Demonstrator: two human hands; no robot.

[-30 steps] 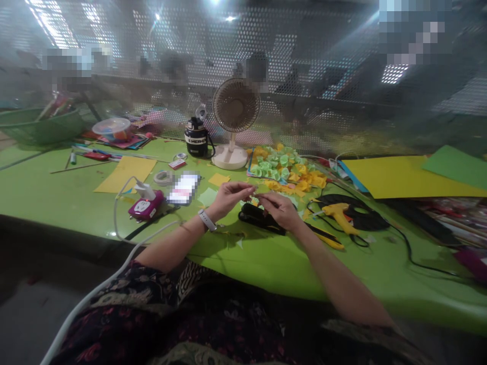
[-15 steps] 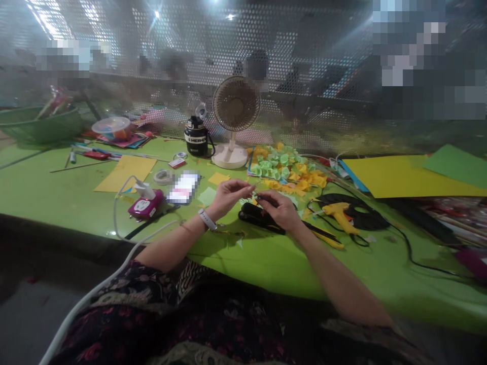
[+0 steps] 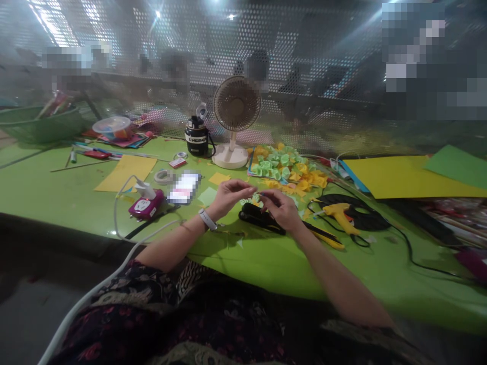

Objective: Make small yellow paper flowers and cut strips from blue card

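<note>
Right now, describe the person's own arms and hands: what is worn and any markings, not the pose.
The left hand and right hand are bare, with no gloves; rings are too small to tell. Both forearms are uncovered. A white watch sits on the left wrist. Near the elbows, dark cloth with pink flowers begins; I cannot tell whether it is sleeve or lap.

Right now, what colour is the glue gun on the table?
Yellow; the glue gun shows best in the head view.
</note>
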